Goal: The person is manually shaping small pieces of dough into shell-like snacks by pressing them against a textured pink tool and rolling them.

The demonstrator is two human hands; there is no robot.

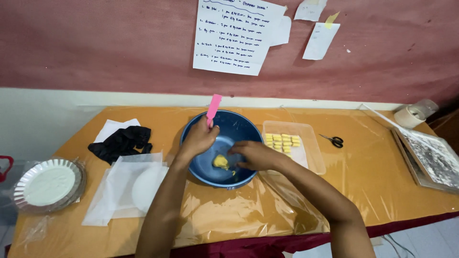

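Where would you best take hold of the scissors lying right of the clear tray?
By the black loop handles at the right end of the scissors, coming from above. They lie flat on the table with the closed blades pointing left toward the tray.

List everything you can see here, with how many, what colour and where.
Bowl: one, blue, table centre.
Dough: one lump, yellow, in bowl.
Spatula: one, pink, in left hand.
Tub: one, clear, right of bowl, holding yellow pieces.
Scissors: one, black-handled, right of tub.
Gloves: black, left of bowl.
Foil plates: stack, silver, far left.
Tape: one roll, back right.
Notes: several, white, on wall.
Left hand: over bowl.
Right hand: in bowl by dough.
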